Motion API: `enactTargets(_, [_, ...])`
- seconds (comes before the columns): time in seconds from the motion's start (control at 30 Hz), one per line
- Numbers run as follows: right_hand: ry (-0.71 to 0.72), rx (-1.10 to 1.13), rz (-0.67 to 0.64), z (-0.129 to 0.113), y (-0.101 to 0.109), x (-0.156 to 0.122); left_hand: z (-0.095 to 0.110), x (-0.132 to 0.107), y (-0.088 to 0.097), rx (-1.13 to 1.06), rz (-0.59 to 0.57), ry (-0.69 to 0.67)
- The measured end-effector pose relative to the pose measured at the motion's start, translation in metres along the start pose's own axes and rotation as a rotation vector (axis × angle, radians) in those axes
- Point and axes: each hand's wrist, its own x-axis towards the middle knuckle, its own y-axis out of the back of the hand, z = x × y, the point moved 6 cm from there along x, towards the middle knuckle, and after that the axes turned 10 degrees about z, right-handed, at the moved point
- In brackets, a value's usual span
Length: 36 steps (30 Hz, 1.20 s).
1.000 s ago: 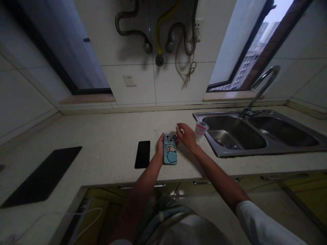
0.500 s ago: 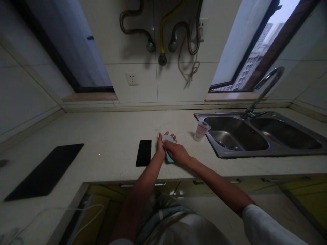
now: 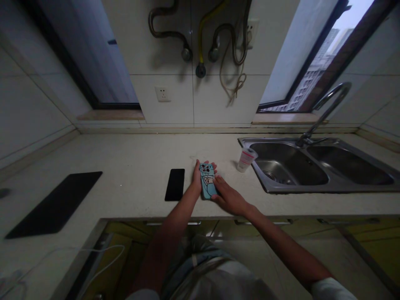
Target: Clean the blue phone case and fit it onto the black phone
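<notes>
Right hand has slid down and outward from the upper part of the blue phone, so the cartoon back and the lenses show again. The blue phone lies back up in the left hand, whose palm is under it, thumb along one long edge and fingertips showing past the top corner. The right hand meets the opposite edge low down, thumb and fingers against the case; whether they grip or only press, I cannot tell (nor whether something pale is tucked in there, as the dim light blurs it).

The likeliest trouble, I judge, is a slip: the left hand carries the phone on a fairly open palm, so a hard sideways push from the right hand could swivel it out past the fingertips. How far it would drop is unclear, since its height over the counter does not show. Fingers straying onto the lenses could smear them.

The black phone lies flat just left of the left hand, where a careless wrist or elbow might nudge it toward the near edge. On the other side the cup stands by the sink; light as it looks, a wide outward swing of the right hand could tip it.
</notes>
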Motion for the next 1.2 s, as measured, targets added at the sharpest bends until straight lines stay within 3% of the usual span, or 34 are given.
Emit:
enactTargets(0.13, [-0.051, 0.125, -0.037, 0.010, -0.019, 0.025, -0.001, 0.001, -0.001, 0.022, -0.012, 0.008])
enactTargets(0.27, [-0.151, 0.158, 0.070, 0.021, -0.031, 0.058, -0.004, 0.004, 0.000, 0.045, -0.010, 0.052])
enactTargets(0.47, [-0.174, 0.179, 0.127, 0.021, -0.031, 0.088, -0.011, -0.002, -0.007, 0.079, -0.142, 0.124])
enactTargets(0.63, [-0.135, 0.191, 0.141, 0.014, -0.027, 0.088, -0.006, -0.005, -0.009, 0.047, -0.073, 0.086])
enactTargets(0.8, [-0.141, 0.142, 0.262, 0.012, -0.017, 0.071, 0.004, -0.004, -0.006, -0.011, 0.003, -0.009])
enactTargets(0.97, [-0.200, 0.082, 0.290, 0.015, 0.001, 0.060, 0.004, -0.006, -0.004, -0.015, -0.003, 0.008])
enactTargets(1.2, [-0.216, 0.092, 0.390, 0.014, 0.020, 0.069, 0.000, -0.006, -0.007, 0.040, -0.051, 0.042])
